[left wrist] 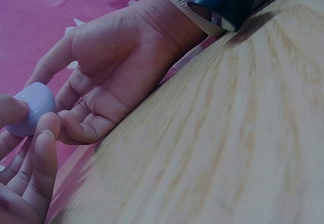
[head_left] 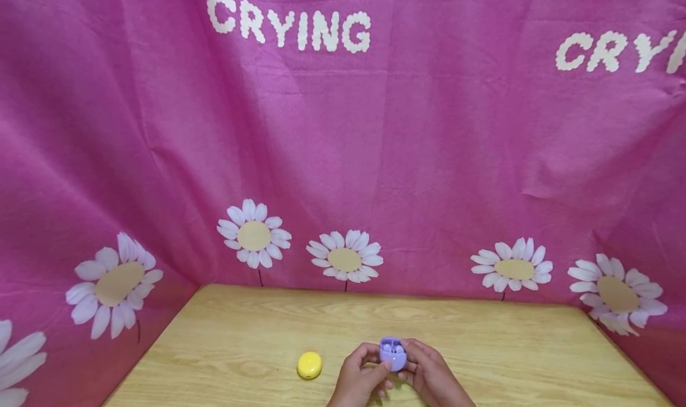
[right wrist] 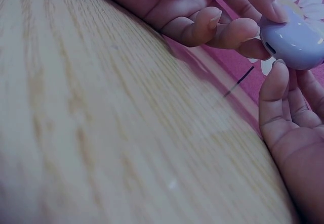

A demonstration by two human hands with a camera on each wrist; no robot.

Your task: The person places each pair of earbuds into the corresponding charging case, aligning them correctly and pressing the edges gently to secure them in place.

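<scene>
A purple earbud case (head_left: 395,363) is held over the table near its front, with its lid (head_left: 390,339) up and the tops of two earbuds (head_left: 399,349) showing inside. My left hand (head_left: 360,372) grips the case from the left, thumb across its front. From the other side my right hand (head_left: 430,374) holds it, fingers at the lid and the right edge. The case's glossy rounded shell (left wrist: 43,100) appears between both hands in the left wrist view. A small dark port slot (right wrist: 271,48) shows on its underside in the right wrist view.
On the wood-grain table (head_left: 241,329) lies a round glossy yellow case (head_left: 309,365), left of my hands. A pink cloth (head_left: 429,157) with daisies and lettering hangs along the back and both sides. A dark device (left wrist: 223,1) is strapped at the right wrist.
</scene>
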